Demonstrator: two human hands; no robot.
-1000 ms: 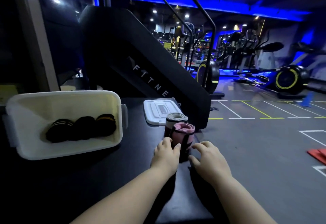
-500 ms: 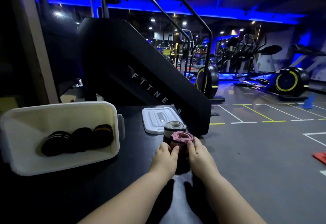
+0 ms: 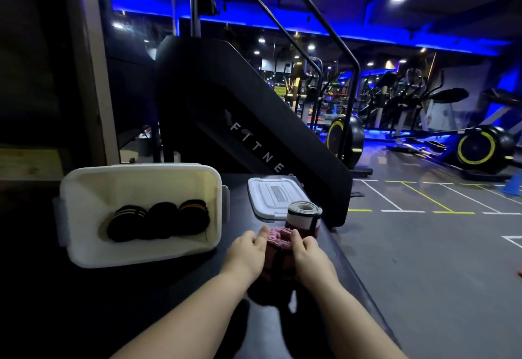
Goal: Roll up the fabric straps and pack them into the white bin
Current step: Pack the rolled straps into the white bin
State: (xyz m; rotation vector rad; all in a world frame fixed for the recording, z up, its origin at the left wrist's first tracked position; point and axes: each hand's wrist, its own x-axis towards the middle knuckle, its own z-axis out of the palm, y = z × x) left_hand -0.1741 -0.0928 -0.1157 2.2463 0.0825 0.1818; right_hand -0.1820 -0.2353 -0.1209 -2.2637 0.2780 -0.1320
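A pink rolled strap (image 3: 278, 241) stands upright on the black table (image 3: 141, 302). My left hand (image 3: 248, 251) holds its left side and my right hand (image 3: 310, 254) holds its right side, fingers wrapped round the roll. Just behind it stands a grey and white rolled strap (image 3: 303, 217). The white bin (image 3: 84, 217) sits to the left, tilted toward me, with three dark rolled straps (image 3: 161, 219) lined up inside.
The bin's white lid (image 3: 274, 196) lies flat behind the rolls. A black stair-climber machine (image 3: 240, 121) rises behind the table. The table's right edge drops to the grey gym floor (image 3: 423, 260), with exercise bikes farther back.
My right hand came in from the right and closed on the pink roll; both hands now clasp it from either side. The view moved closer to the table.
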